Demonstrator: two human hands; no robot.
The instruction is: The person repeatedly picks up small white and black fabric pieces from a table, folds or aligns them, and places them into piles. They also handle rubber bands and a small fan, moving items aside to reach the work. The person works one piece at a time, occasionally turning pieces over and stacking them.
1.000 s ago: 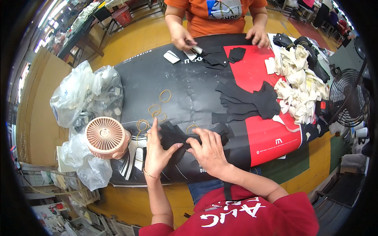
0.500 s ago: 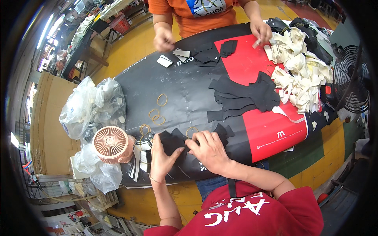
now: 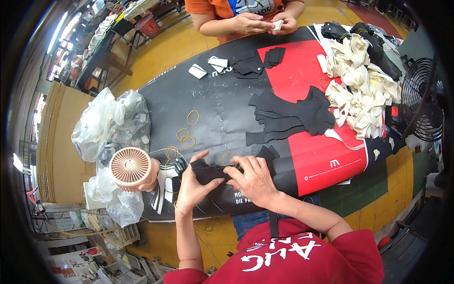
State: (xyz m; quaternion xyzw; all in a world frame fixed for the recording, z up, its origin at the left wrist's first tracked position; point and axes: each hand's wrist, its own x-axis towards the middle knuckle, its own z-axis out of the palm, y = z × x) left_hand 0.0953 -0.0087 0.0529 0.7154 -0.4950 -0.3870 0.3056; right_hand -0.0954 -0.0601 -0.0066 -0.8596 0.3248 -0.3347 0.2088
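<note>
My left hand (image 3: 191, 185) and my right hand (image 3: 253, 177) both grip a small stack of black fabric pieces (image 3: 208, 173) at the near edge of the black and red table cover (image 3: 222, 113). A yellow rubber band (image 3: 228, 157) lies just beyond my right fingers. More rubber bands (image 3: 185, 137) lie further out to the left. A larger pile of black fabric pieces (image 3: 293, 116) rests in the middle, to the right of my hands.
A small pink fan (image 3: 131, 166) stands left of my left hand among clear plastic bags (image 3: 111, 125). White fabric pieces (image 3: 362, 87) are heaped at the right. A person in orange (image 3: 255, 19) works across the table. A black floor fan (image 3: 425, 99) stands at the right.
Both hands have lifted the black stack slightly and closed on it. The person opposite has brought both hands together at the chest.
</note>
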